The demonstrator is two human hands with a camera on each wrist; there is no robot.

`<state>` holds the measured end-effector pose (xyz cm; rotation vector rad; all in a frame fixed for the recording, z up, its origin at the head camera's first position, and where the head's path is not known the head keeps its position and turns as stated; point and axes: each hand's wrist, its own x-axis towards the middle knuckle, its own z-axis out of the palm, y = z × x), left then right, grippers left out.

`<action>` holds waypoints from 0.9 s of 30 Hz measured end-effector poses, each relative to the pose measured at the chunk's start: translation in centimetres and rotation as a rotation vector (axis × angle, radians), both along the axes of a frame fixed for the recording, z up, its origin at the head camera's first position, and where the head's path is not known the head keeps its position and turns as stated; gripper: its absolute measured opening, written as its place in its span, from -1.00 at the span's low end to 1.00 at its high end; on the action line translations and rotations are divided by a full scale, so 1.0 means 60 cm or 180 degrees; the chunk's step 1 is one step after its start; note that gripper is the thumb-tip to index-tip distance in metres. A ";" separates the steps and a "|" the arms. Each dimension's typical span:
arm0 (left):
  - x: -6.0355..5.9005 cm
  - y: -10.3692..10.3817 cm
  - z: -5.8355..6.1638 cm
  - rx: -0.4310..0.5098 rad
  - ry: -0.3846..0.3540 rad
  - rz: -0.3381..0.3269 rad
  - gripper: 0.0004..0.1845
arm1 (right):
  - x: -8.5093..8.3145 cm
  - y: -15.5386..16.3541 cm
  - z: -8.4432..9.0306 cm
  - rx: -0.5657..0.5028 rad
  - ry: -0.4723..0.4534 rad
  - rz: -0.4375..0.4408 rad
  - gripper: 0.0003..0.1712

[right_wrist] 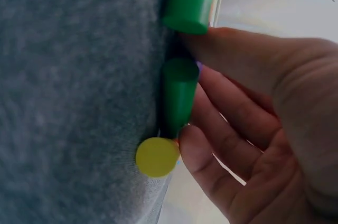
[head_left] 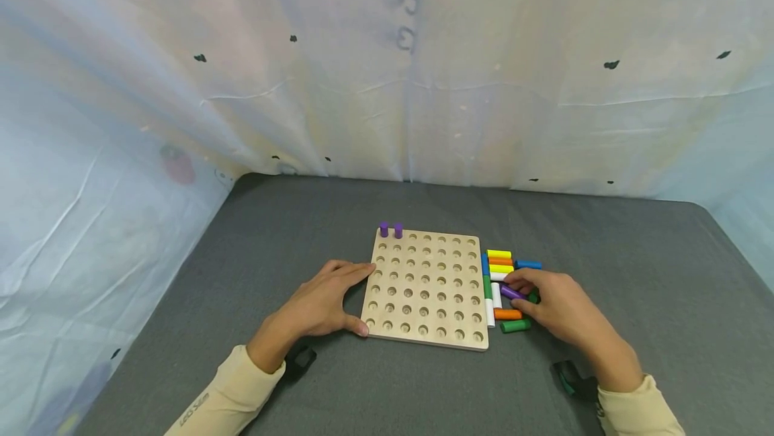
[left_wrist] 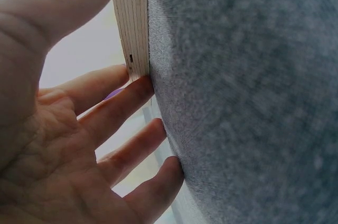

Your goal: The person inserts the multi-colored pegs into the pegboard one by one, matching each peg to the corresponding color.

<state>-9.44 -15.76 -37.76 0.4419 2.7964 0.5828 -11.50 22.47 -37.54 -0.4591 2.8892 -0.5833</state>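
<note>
A square wooden pegboard (head_left: pixel 417 291) with rows of round holes lies on the table. Two purple pegs (head_left: pixel 391 230) stand upright in its far left holes. My left hand (head_left: pixel 323 298) touches the board's left edge, fingers spread, thumb at the near corner; the left wrist view shows its fingertips against the side edge (left_wrist: pixel 138 34). Right of the board, my right hand (head_left: pixel 559 305) pinches a lying purple peg (head_left: pixel 512 292) between thumb and fingers. In the right wrist view the hand mostly hides that peg; a green peg (right_wrist: pixel 179 97) and a yellow peg (right_wrist: pixel 157 157) lie close by.
Loose pegs lie against the board's right side: yellow (head_left: pixel 498 254), orange (head_left: pixel 508 314), blue (head_left: pixel 529 265), white (head_left: pixel 490 314) and green (head_left: pixel 516 326). Grey cloth (head_left: pixel 302 221) covers the table. A pale curtain (head_left: pixel 453 86) hangs behind.
</note>
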 end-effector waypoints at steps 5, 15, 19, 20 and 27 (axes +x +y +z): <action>0.000 0.000 0.000 -0.0021 -0.0005 0.0003 0.13 | 0.002 0.000 -0.003 -0.0018 0.0070 0.0028 -0.70; 0.001 0.000 0.002 -0.0040 -0.0016 0.0031 0.13 | 0.006 0.000 0.003 -0.0067 0.0345 0.0128 -0.70; 0.001 0.000 0.003 -0.0020 -0.0026 0.0045 0.12 | 0.010 0.001 0.008 -0.0165 0.0452 0.0137 -0.69; 0.002 0.000 0.003 -0.0018 -0.0030 0.0045 0.12 | 0.011 0.001 0.009 -0.0193 0.0463 0.0136 -0.69; 0.002 0.000 0.003 0.0001 -0.0025 0.0049 0.12 | 0.012 0.004 0.011 -0.0250 0.0531 0.0162 -0.62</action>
